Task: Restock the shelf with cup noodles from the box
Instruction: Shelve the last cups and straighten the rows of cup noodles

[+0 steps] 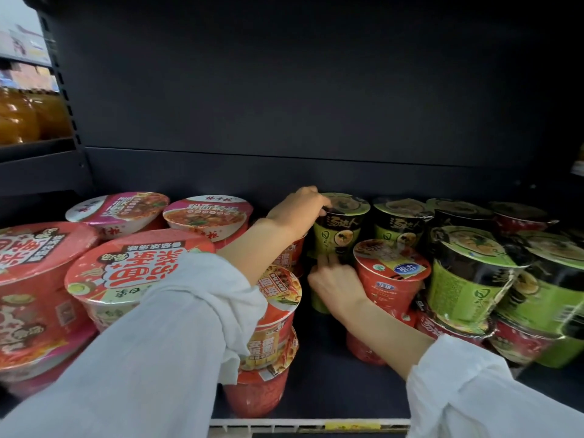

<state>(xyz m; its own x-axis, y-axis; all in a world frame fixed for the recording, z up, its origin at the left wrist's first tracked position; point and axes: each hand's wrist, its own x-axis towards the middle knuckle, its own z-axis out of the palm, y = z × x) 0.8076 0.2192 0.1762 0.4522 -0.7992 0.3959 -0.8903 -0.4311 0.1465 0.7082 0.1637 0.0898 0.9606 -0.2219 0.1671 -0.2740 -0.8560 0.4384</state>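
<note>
Dark shelving fills the head view, with a black back panel above a shelf (316,393) crowded with cup noodles; the box named in the task is not in view. At far left stand big red bowls (132,276), with pink-lidded bowls (208,216) behind them, and a stack of red cups (271,336) sits just right of the left sleeve. To the right, green cups (471,273) are stacked on red ones, and orange bottles (28,115) show on the next bay at upper left. Both arms in white sleeves reach to the middle of the shelf. The left hand (300,210) is at the lid rim of a tall green-and-black cup (339,229) near the back, fingers curled over its edge in what looks like a pinch at the top. The right hand (336,287) is lower, fingers against the cup's lower wall, just beside a red cup (392,276) that stands on another; whether it grips or only steadies I cannot tell. My reading is that the placing step is in hand: this cup is being seated on top of a green one beneath it. Next, it needs squaring so it sits level and clear of the red cup, then both hands let go and return to the box for another.
</note>
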